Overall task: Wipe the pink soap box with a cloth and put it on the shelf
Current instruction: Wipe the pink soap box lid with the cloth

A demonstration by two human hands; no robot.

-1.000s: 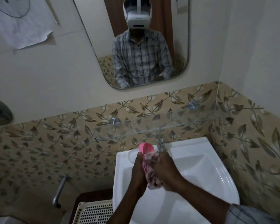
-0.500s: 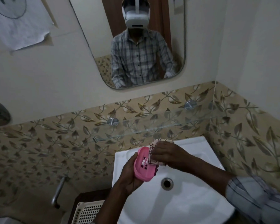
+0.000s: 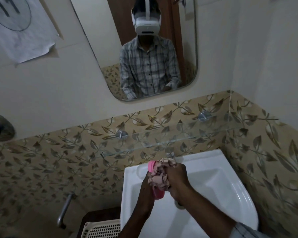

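Note:
The pink soap box [image 3: 151, 166] is held upright over the white sink [image 3: 213, 179], mostly wrapped in a pink checked cloth [image 3: 159, 180]. Only its top end and a bit of its bottom end [image 3: 159, 194] show. My left hand [image 3: 145, 188] grips the box from the left. My right hand [image 3: 176, 179] presses the cloth against the box from the right. The glass shelf [image 3: 187, 136] runs along the leaf-patterned tiles just above the sink, with nothing on it.
A mirror [image 3: 144, 48] hangs above the shelf. The chrome tap [image 3: 169, 152] stands behind my hands. A metal handle [image 3: 64, 210] and a white plastic basket [image 3: 101, 229] are at the lower left. A paper sheet [image 3: 21, 30] hangs on the upper left wall.
The soap box was tilted with its slotted face showing; now it stands upright with the cloth bunched over it. My right hand has slid down over its side.

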